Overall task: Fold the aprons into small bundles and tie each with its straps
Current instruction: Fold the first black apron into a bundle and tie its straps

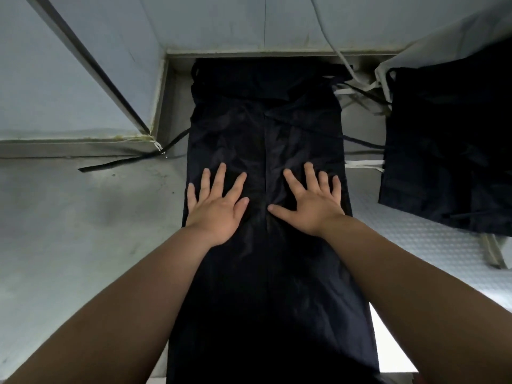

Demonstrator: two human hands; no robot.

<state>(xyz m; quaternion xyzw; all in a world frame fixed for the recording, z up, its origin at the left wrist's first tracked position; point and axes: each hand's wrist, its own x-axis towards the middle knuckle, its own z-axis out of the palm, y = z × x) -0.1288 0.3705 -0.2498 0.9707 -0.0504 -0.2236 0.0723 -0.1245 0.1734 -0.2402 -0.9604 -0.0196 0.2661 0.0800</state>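
Note:
A dark navy apron point(266, 128) lies folded into a long narrow strip down the middle of the grey metal counter point(83, 231), running from the back wall to the front edge. My left hand point(216, 206) rests flat on its left half, fingers spread. My right hand point(310, 203) lies flat on its right half, fingers spread too. Neither hand grips anything. A dark strap point(133, 159) trails off the apron to the left, and another strap point(363, 142) runs off to the right.
More dark aprons point(448, 148) lie piled at the right, with white fabric point(432, 42) and pale straps point(365, 163) around them. A wall corner point(155, 134) juts in at the left. The counter's right part has a ribbed surface point(415, 245).

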